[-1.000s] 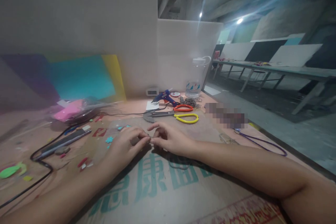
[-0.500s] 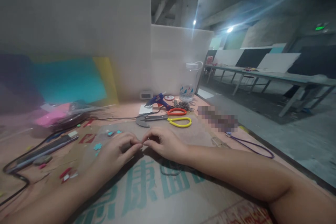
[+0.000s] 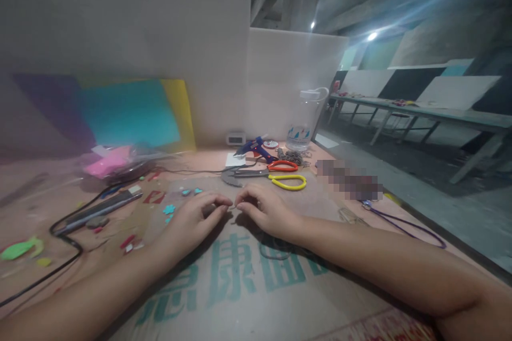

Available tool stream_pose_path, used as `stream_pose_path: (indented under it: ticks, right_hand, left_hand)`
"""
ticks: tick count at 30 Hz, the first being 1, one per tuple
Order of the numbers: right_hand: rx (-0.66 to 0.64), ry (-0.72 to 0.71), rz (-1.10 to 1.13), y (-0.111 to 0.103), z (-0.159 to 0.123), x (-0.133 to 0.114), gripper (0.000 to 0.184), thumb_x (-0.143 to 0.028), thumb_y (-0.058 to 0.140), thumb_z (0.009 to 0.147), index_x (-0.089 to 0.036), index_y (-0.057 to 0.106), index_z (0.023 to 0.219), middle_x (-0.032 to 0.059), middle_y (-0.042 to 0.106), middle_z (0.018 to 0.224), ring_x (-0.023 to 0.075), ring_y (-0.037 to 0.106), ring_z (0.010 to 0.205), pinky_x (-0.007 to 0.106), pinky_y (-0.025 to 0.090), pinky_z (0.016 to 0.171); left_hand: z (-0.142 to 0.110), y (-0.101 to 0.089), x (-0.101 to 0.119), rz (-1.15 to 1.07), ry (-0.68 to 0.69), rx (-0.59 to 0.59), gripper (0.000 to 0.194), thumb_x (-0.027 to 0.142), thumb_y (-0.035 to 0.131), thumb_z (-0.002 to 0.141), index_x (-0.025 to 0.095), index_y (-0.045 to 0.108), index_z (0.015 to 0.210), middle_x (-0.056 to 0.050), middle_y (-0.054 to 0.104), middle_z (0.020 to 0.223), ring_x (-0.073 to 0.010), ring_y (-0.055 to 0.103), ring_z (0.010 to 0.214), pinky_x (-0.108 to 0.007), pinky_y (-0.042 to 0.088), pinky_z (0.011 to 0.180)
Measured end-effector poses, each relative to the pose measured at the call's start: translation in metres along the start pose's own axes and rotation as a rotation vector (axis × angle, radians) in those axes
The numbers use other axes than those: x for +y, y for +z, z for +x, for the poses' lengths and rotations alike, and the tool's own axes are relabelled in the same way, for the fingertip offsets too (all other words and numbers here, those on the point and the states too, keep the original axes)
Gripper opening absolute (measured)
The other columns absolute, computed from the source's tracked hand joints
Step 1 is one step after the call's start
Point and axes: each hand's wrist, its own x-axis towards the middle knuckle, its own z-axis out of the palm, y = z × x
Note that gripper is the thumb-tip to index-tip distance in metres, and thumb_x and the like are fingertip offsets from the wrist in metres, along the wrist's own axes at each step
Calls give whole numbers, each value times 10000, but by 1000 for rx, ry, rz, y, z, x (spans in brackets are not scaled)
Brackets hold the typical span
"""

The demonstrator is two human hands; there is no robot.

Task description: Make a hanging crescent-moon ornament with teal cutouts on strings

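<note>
While left hand (image 3: 202, 214) and right hand (image 3: 270, 210) nearly meet, fingers pinched close, can't tell if grasping anything, grey loop (image 3: 276, 258) lies crosswise just nearside of right wrist, right hand nearer, well inside surface's (image 3: 210, 159) right edge.

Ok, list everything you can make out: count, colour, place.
Scissors: one pair, red and yellow handles, centre
Glue gun: one, blue, behind scissors
Bottle: one, clear, back right
Display: one, white, left of glue gun
Tangled strand: one, grey, before bottle
Sheets: three visible, purple, turquoise, yellow, back left
Flower: one, turquoise, beside left hand
Leaf shape: one, green, far left
Cord loop: one, purple, right
Cable: one, black, left
Wrapped item: one, pink, back left
Small scraps: several, mixed, left
Pixelated item: one, unclear, right
Panels: two, white, behind
Printed board: one, pale, under hands
Worktable: one, pinkish, foreground
Background table: one, grey, right
Left hand: one, centre
Right hand: one, centre
</note>
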Motion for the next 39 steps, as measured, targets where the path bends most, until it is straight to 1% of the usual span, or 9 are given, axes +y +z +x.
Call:
stream_pose_path:
  ticks: [8, 13, 18, 23, 26, 29, 34, 37, 39]
  right_hand:
    - [-13, -12, -11, 0, 1, 0, 71, -133, 541, 882, -165, 601, 863, 30, 627, 833, 149, 560, 777, 266, 429, 710]
    - [-17, -27, -38, -2, 2, 0, 60, -162, 555, 892, -170, 597, 850, 22, 627, 827, 141, 556, 762, 258, 424, 705]
    - [-18, -22, -67, -4, 2, -2, 59, -168, 564, 894, -173, 600, 848, 16, 636, 823, 136, 564, 762, 249, 423, 699]
    - [-18, -14, -81, -3, 2, -1, 52, -156, 586, 878, -170, 607, 833, 12, 637, 804, 131, 562, 741, 245, 422, 686]
    - [-25, -22, -86, -3, 3, -1, 49, -148, 593, 873, -167, 616, 835, 16, 638, 810, 134, 563, 749, 247, 422, 690]
    - [-32, -27, -96, -3, 3, -1, 55, -142, 594, 873, -163, 622, 831, 22, 634, 808, 137, 560, 755, 251, 424, 698]
    - [-5, -51, -71, -1, 2, 0, 45, -146, 607, 867, -165, 625, 830, 20, 630, 797, 136, 555, 741, 250, 427, 696]
    - [-1, -76, -57, 1, 1, 4, 36, -159, 610, 865, -169, 625, 835, 18, 623, 800, 138, 554, 754, 247, 430, 702]
    - [-13, -97, -55, 3, 0, 7, 26, -174, 606, 871, -174, 624, 852, 17, 621, 815, 137, 556, 763, 244, 433, 707]
  left_hand:
    - [-1, -2, 7, -95, -29, 23, 230, 240, 473, 900, 185, 692, 939, -35, 733, 955, -186, 665, 908, -298, 507, 839]
    - [-1, -1, 6, -169, -73, 24, 295, 230, 520, 889, 197, 618, 1166, -27, 715, 952, -172, 658, 886, -284, 505, 802]
    - [1, 1, 4, -268, -83, -9, 179, 237, 546, 878, 175, 673, 988, -41, 719, 951, -178, 659, 886, -287, 506, 802]
    - [4, 2, 6, -375, -211, 1, 159, 266, 576, 854, 150, 657, 926, -48, 711, 896, -168, 663, 792, -275, 513, 724]
    - [5, 2, 6, -425, -243, -5, 142, 274, 580, 843, 145, 631, 871, -36, 697, 837, -153, 654, 740, -260, 506, 688]
    - [6, 2, 6, -401, -212, -11, 129, 269, 577, 833, 149, 624, 834, -29, 684, 815, -154, 643, 745, -257, 498, 684]
    - [2, 1, 4, -228, -111, 38, 161, 280, 518, 855, 173, 632, 897, -16, 681, 839, -164, 631, 782, -266, 483, 719]
    - [1, 2, -1, -76, -34, -44, 208, 225, 458, 846, 185, 662, 856, -18, 687, 844, -181, 621, 825, -285, 462, 771]
    - [0, 2, -3, -37, 24, -107, 232, 213, 441, 836, 186, 671, 836, -20, 684, 841, -186, 613, 830, -286, 453, 775]
